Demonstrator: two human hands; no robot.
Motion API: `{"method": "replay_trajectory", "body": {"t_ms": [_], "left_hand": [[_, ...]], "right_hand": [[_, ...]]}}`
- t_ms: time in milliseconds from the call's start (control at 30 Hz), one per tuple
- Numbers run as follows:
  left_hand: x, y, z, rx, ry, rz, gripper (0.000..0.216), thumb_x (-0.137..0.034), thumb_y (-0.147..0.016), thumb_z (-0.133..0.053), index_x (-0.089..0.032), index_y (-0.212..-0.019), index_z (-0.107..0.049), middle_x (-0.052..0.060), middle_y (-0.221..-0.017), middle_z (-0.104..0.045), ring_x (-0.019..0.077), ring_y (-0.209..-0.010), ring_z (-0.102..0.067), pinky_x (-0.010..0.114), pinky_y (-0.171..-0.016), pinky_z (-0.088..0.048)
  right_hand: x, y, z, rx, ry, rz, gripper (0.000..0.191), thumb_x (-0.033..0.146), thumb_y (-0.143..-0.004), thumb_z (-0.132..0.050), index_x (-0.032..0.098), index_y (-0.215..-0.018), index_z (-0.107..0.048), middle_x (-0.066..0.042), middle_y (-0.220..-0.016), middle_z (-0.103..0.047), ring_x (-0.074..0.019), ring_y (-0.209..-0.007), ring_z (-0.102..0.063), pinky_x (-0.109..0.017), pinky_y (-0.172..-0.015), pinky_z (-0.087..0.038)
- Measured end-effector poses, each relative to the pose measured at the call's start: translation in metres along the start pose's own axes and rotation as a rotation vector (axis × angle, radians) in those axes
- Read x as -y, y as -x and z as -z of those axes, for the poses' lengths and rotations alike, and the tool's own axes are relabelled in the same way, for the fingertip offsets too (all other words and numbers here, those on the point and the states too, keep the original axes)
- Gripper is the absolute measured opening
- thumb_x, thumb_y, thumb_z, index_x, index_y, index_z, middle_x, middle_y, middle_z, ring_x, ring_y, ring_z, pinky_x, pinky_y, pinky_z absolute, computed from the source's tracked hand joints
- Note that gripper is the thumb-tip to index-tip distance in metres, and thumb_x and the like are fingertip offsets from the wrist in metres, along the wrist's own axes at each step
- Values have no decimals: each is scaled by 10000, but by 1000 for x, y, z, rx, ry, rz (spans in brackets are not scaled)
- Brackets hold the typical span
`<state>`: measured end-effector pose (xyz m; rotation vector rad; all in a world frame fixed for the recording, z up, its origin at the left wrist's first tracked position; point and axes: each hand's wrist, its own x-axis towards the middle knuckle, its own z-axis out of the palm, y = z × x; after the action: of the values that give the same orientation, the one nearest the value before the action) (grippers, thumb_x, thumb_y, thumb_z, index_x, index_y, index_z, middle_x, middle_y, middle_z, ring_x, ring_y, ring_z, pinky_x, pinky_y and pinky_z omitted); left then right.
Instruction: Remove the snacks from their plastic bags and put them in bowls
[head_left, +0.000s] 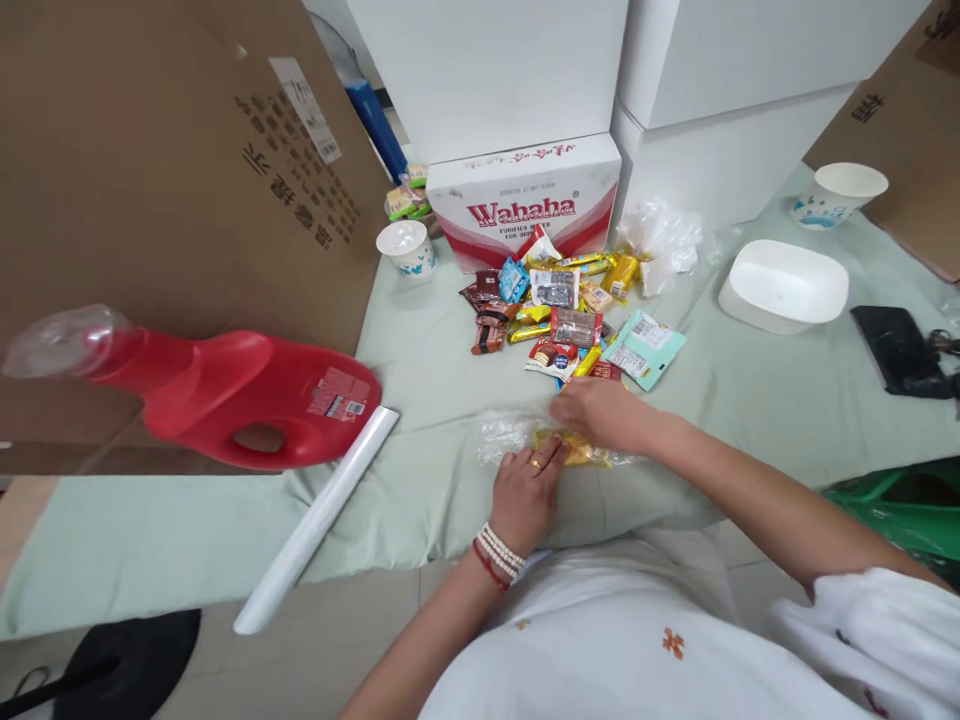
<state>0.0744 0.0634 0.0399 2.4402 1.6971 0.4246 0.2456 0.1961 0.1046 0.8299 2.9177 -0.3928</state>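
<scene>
My left hand [526, 482] rests palm down on a clear plastic bag [510, 435] that lies on the pale green cloth [750, 400]; its fingers lie flat against a yellow snack packet [576, 450] inside the bag. My right hand [592, 408] reaches across from the right, fingers curled over the far end of the same bag and yellow packet. Just beyond my hands lies a pile of small wrapped snacks [559, 305], with a teal packet [643, 347] at its right edge.
A red detergent jug [247, 395] lies on its side at left beside a white roll [319, 515]. A Wahaha carton [525, 200], two paper cups [406, 246] [838, 192], a white lidded box [784, 285], a black phone [898, 350] and cardboard boxes [150, 160] ring the area.
</scene>
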Motion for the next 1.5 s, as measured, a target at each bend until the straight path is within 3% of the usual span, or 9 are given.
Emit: {"method": "replay_trajectory", "body": {"t_ms": [233, 433, 567, 700, 900, 1067, 1233, 1367, 1500], "left_hand": [[26, 25, 16, -101, 539, 9, 391, -82, -861, -483, -248, -1057, -778, 87, -1118, -783, 226, -1019, -721, 372, -856, -551], [67, 27, 42, -736, 743, 677, 313, -346, -965, -421, -230, -876, -698, 61, -916, -695, 207, -873, -649, 331, -746, -523], [61, 12, 52, -262, 483, 624, 292, -507, -847, -636, -228, -860, -719, 96, -1027, -696, 267, -1053, -605, 430, -977, -475], [39, 10, 67, 74, 590, 612, 329, -515, -830, -657, -212, -700, -645, 45, -734, -645, 210, -738, -597, 340, -735, -480], [7, -18, 59, 143, 1072, 727, 353, -480, -905, -547, -168, -879, -710, 1, -633, -627, 146, -550, -553, 253, -544, -385], [-15, -37, 33, 113, 485, 467, 335, -282, -961, -464, -211, -1003, -788, 73, -901, -712, 199, -806, -643, 289, -705, -462], [-19, -35, 24, 96, 112, 409, 246, -314, -969, -579, -265, -1143, -746, 86, -997, -657, 254, -918, -613, 341, -755, -473], [-9, -35, 22, 42, 105, 432, 524, -393, -856, -747, -207, -1333, -639, 160, -1278, -606, 361, -1182, -538, 486, -934, -484], [-7, -40, 25, 186, 126, 395, 246, -370, -886, -705, -200, -1063, -692, 135, -1172, -643, 334, -1120, -579, 440, -905, -497]], "right_hand": [[26, 60, -48, -111, -71, 160, 463, 90, -985, -509, 187, -1428, -602, -106, -987, -633, -244, -918, -509, -341, -792, -415], [24, 57, -58, -163, -156, 146, 474, 65, -995, -462, 218, -1402, -651, -90, -895, -574, -240, -871, -446, -344, -774, -383], [20, 50, -54, -152, -203, 115, 474, 60, -1008, -436, 258, -1352, -694, -75, -867, -548, -234, -864, -433, -329, -751, -362], [19, 48, -55, -168, -224, 119, 469, 77, -1019, -426, 278, -1342, -700, -74, -883, -546, -233, -865, -432, -329, -763, -373], [25, 49, -58, -205, -243, 111, 436, 99, -1023, -437, 247, -1345, -691, -79, -887, -549, -241, -897, -461, -343, -791, -430], [18, 68, -50, -293, -482, 125, 312, 261, -1043, -507, 219, -1294, -688, -108, -1073, -639, -241, -1036, -548, -400, -953, -489], [8, 80, -66, -599, -283, -534, 354, 378, -995, -581, 189, -1282, -666, -194, -1189, -596, -367, -1187, -491, -561, -990, -477], [12, 78, -71, -499, -186, -637, 203, 300, -930, -650, 181, -1088, -696, -226, -1410, -484, -444, -1392, -324, -609, -1045, -431], [31, 68, -50, -404, -297, -634, 145, 267, -998, -530, 210, -980, -662, -148, -1184, -600, -278, -994, -579, -386, -810, -505]]}}
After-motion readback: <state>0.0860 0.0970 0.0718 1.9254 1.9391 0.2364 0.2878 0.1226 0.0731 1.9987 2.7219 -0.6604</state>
